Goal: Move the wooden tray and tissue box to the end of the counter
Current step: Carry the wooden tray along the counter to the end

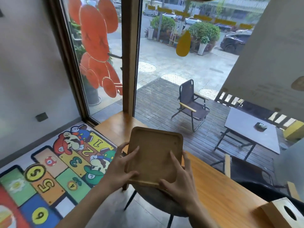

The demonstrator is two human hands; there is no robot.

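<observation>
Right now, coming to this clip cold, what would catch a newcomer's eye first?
Probably the wooden tray at centre, held in both hands, the left hand and right hand gripping its near end above the counter. Next, the bright cartoon number mat on the floor at lower left and the big orange decal on the window above it. The tissue box sits at the bottom right corner.
</observation>
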